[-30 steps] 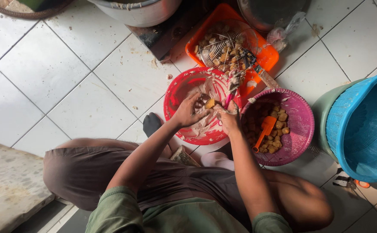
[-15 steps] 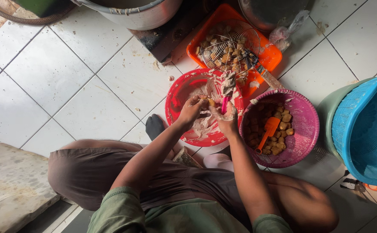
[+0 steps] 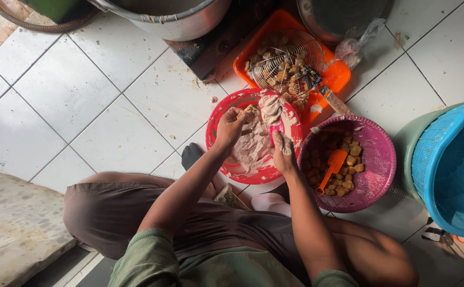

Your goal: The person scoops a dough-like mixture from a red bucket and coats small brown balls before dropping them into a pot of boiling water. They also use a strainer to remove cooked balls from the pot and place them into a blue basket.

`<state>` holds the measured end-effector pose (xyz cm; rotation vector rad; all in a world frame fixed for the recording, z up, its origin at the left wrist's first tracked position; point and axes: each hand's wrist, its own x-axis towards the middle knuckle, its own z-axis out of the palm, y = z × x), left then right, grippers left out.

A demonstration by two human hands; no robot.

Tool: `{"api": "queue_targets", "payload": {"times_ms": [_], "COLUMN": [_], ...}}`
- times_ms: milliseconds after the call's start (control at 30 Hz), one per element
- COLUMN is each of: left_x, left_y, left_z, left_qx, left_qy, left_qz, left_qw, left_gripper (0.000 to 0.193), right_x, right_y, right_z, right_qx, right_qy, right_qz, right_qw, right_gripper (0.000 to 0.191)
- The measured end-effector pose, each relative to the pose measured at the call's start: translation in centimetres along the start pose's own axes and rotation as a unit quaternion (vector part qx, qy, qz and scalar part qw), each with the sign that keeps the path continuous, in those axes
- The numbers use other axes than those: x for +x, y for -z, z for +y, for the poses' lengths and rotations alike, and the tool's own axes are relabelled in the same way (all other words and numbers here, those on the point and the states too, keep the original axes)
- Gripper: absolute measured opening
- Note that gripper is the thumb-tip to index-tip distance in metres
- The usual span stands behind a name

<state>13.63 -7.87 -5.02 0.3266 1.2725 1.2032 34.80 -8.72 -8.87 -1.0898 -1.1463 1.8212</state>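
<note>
White floor tiles, speckled with crumbs, fill the view, with a person seated cross-legged at the bottom. Going down in size: one steel pot at the top edge, one blue plastic basket at the right nested in a green bucket, one magenta colander of brown fried pieces with one orange scoop lying in it, one red bowl smeared with pale paste, and one orange tray carrying one wire skimmer heaped with fried pieces.

Both forearms reach forward from the lap and meet over the red bowl. The left hand is bent at the wrist, fingers curled around a small piece of filled food near the bowl's far rim. The right hand, coated in paste, grips the handle of a pink spatula, blade upright and loaded with paste, just beside that piece. The hands are close but not touching.
</note>
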Motion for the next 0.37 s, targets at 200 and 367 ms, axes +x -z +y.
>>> {"api": "queue_targets", "payload": {"times_ms": [200,367], "left_x": [-2.0,-0.7], "left_y": [-1.7,-1.3], "left_z": [2.1,0.5], "left_qx": [0.245,0.012], "left_qy": [-0.133,-0.129], "left_qz": [-0.020,-0.180], "left_qw": [0.960,0.975], "left_gripper": [0.025,0.038], "right_x": [0.1,0.7], "right_y": [-1.1,0.5], "right_z": [-1.6,-1.0], "right_qx": [-0.282,-0.373], "right_qy": [0.068,0.166], "right_qz": [0.031,0.041], "right_qw": [0.956,0.912], "right_gripper": [0.029,0.029]}}
